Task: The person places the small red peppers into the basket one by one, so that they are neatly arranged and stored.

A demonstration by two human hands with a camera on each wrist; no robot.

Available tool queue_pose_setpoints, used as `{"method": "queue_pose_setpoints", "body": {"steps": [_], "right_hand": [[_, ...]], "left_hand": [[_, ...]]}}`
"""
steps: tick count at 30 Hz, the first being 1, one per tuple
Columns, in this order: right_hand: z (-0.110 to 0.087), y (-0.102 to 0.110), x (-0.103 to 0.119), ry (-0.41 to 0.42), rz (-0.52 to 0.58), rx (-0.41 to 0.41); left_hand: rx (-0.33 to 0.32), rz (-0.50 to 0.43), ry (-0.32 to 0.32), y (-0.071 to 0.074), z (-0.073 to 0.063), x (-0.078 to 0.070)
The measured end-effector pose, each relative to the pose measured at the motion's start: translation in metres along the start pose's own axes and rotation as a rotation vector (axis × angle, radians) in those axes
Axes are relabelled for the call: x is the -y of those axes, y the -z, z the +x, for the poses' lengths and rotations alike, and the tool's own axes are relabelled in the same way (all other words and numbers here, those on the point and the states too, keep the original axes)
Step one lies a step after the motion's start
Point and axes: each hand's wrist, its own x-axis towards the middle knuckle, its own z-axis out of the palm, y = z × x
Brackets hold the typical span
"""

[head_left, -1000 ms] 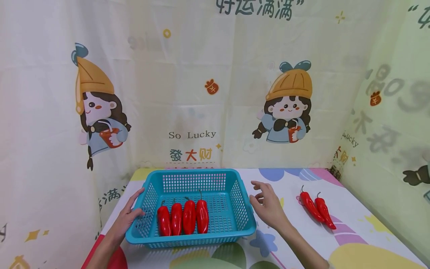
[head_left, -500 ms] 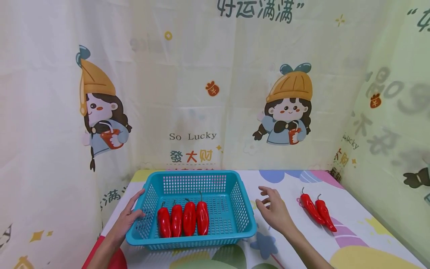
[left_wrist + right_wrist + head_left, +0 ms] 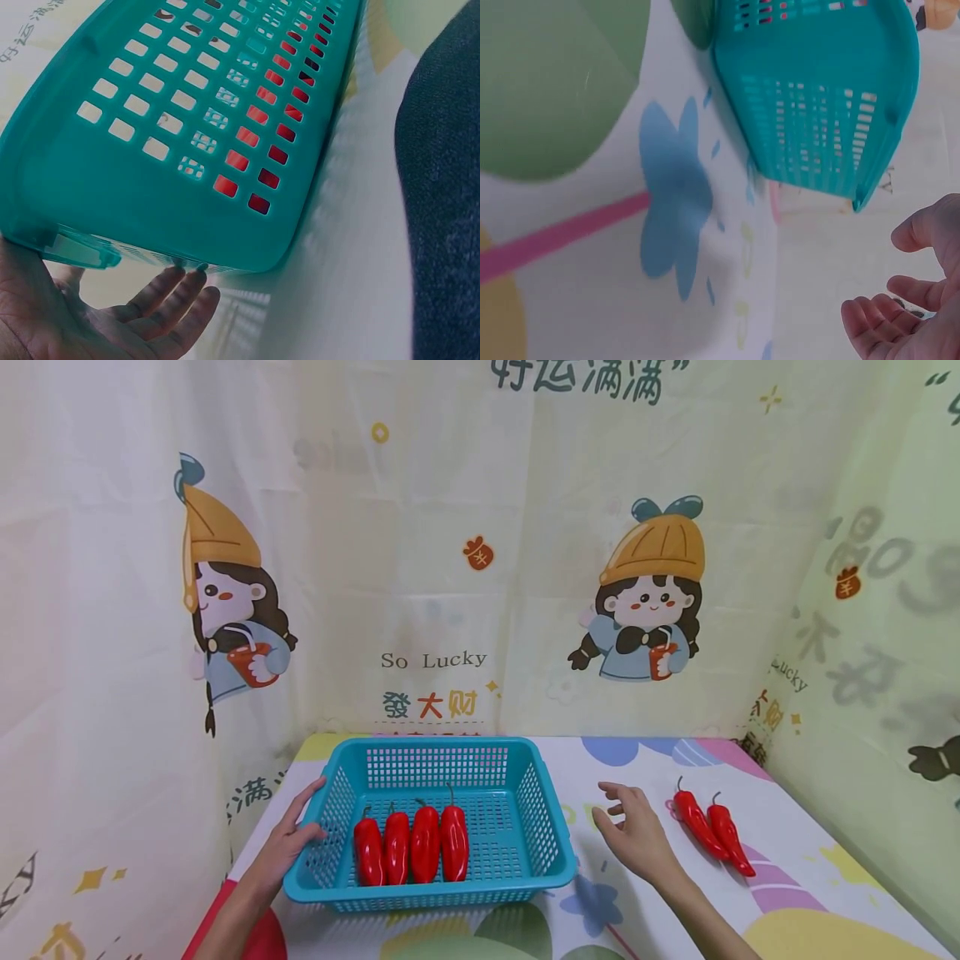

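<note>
A turquoise plastic basket (image 3: 431, 895) with lattice walls stands on the table, with several red chili peppers (image 3: 425, 845) lying side by side inside. My left hand (image 3: 281, 843) holds its left rim, thumb over the edge and fingers along the outside. In the left wrist view the fingertips (image 3: 196, 279) lie right at the end wall. Off the basket's right side hovers my right hand (image 3: 637, 831), fingers loosely bent around nothing. In the right wrist view, a gap separates it from the basket's lip. Two more red chili peppers (image 3: 731, 839) lie together on the table, farther right.
A cloth with coloured prints covers the table (image 3: 551, 935). Printed curtains (image 3: 525, 610) enclose the back and both sides. Dark fabric (image 3: 446, 195) shows at the right edge of the left wrist view.
My right hand has moved right, away from the basket's right rim and closer to the two loose chili peppers. The left hand stays at the left rim, and the basket stands where it was.
</note>
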Motion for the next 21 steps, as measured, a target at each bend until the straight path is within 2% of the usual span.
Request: {"method": "queue_pose_setpoints", "body": {"steps": [18,21], "right_hand": [[0.000,0.023,-0.036,0.005,-0.064,-0.044],[0.000,0.026,-0.042,0.021,-0.081,-0.073]], "left_hand": [[0.007,0.008,0.001,0.001,0.001,0.000],[0.006,0.013,0.002,0.002,0.001,0.000]]}}
